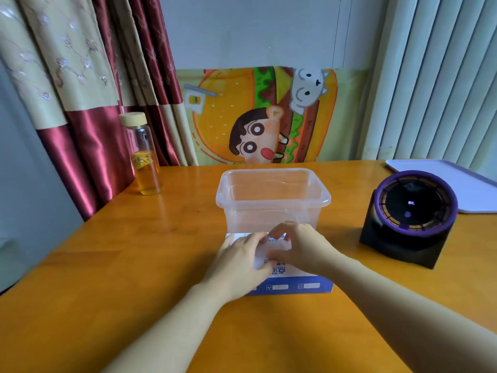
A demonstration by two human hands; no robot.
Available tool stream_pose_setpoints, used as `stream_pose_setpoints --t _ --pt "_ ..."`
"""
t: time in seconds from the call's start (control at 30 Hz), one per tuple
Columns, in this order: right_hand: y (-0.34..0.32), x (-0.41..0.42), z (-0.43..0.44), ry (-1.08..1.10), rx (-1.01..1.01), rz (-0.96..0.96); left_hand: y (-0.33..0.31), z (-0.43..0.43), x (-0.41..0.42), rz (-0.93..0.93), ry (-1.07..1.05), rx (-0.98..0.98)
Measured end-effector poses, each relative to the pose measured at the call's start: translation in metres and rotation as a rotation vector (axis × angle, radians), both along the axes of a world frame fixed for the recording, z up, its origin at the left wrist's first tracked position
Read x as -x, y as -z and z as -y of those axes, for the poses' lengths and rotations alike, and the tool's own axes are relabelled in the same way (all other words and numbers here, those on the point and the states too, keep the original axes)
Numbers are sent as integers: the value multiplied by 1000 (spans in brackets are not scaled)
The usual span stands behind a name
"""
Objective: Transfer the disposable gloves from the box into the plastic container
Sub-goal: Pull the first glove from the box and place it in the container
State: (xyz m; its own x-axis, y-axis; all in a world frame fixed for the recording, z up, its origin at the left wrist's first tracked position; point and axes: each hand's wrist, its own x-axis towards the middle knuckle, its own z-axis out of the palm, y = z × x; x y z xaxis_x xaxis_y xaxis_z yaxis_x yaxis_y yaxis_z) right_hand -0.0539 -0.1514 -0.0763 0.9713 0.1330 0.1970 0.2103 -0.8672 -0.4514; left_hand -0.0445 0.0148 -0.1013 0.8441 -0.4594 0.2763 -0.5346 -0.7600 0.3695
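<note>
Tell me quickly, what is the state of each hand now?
Left hand: on the box, at the gloves; grip cannot be told.
Right hand: pinches the gloves.
</note>
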Motion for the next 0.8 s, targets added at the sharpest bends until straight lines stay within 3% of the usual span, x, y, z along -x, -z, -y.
stream_pose_setpoints --t 0.37,0.53,0.67,0.8 --pt "7 -6 9 108 -277 57 0 -2 -3 -60 -63 -23" --pt "-1 -8 8 24 -245 59 -1 -3 -3 -76 -64 -17" --pt "2 -9 -11 -49 -40 9 1 -3 -4 -101 -54 -4" --pt "8 -11 -4 -15 -270 72 0 -3 -3 -111 -69 -17"
